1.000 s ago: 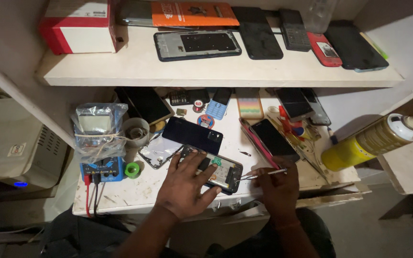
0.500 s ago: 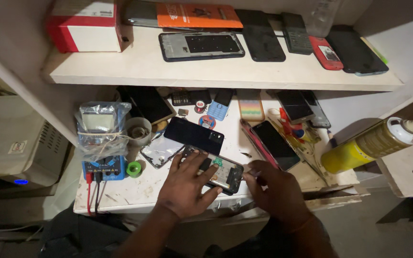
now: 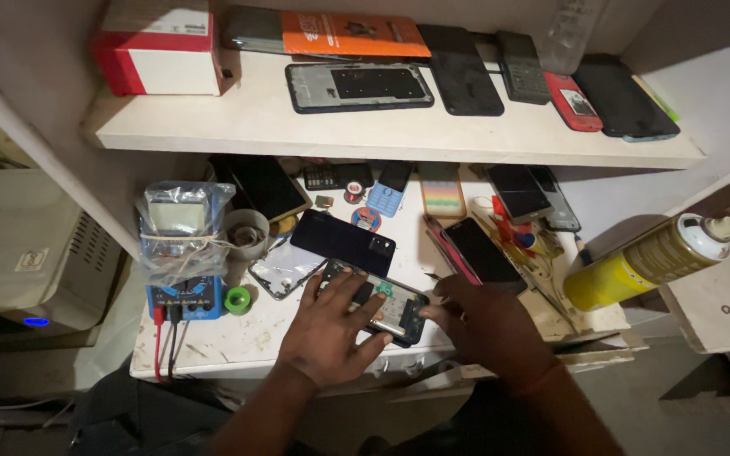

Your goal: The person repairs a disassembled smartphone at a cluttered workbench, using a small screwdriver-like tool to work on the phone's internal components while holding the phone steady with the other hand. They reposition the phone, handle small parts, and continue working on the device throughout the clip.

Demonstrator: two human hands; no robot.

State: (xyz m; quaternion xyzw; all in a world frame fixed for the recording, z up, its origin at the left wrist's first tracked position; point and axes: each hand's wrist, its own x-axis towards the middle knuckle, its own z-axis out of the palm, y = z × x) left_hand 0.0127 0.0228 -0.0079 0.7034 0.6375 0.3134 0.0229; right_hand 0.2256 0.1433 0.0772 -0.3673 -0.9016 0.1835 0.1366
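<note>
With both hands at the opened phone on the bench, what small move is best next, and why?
Probably keep the left hand pressing flat on the opened phone while the right hand works at its right end. The phone lies near the front edge of the white bench, its inner parts face up, and the right fingers touch that end, so steadying it seems wise. Any tool is hidden.

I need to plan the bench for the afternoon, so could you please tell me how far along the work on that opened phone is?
Done: the opened phone lies with its back off and its inner parts bare. In hand: the left hand presses it flat on the table while the right hand works at its right end; whether it holds a tool cannot be told. Left: the phone is not yet closed, and a dark panel lies apart just above it.
</note>
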